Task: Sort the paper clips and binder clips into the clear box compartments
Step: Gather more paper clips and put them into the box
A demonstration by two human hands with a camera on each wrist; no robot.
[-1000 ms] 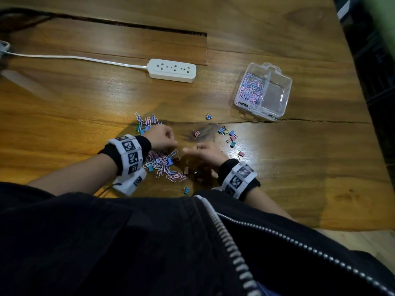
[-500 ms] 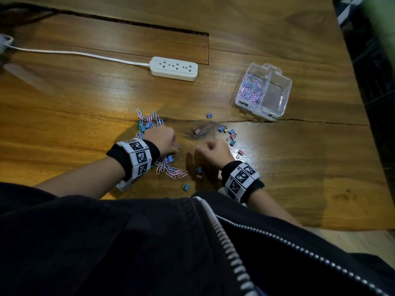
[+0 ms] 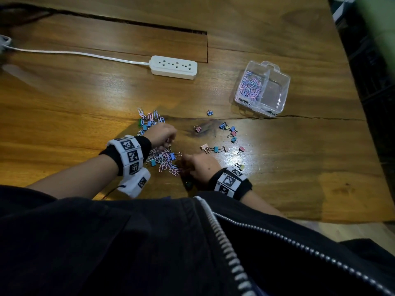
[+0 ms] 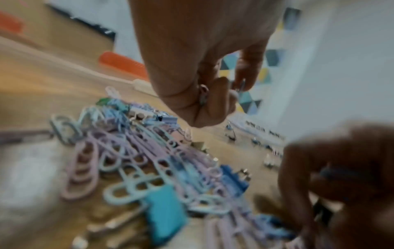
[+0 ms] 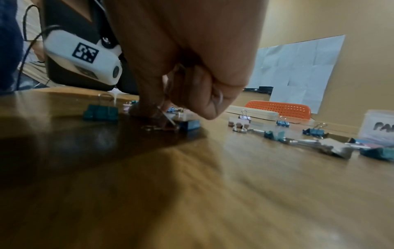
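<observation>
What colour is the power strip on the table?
White; the power strip shows best in the head view.

A dark jacket (image 3: 106,242) with a chunky white-toothed zipper (image 3: 224,238) is worn, sleeves pushed up so forearms are bare. Each wrist is wrapped in a black cuff overlaid with a white band of square black-and-white fiducial markers: left wristband (image 3: 129,153), right wristband (image 3: 229,181). A white rounded camera housing (image 3: 135,182) carrying one more marker is strapped under the left wrist, a thin cable (image 3: 111,190) trailing from it. In the right wrist view that housing (image 5: 83,57) shows a small round lens and a dark screw
</observation>
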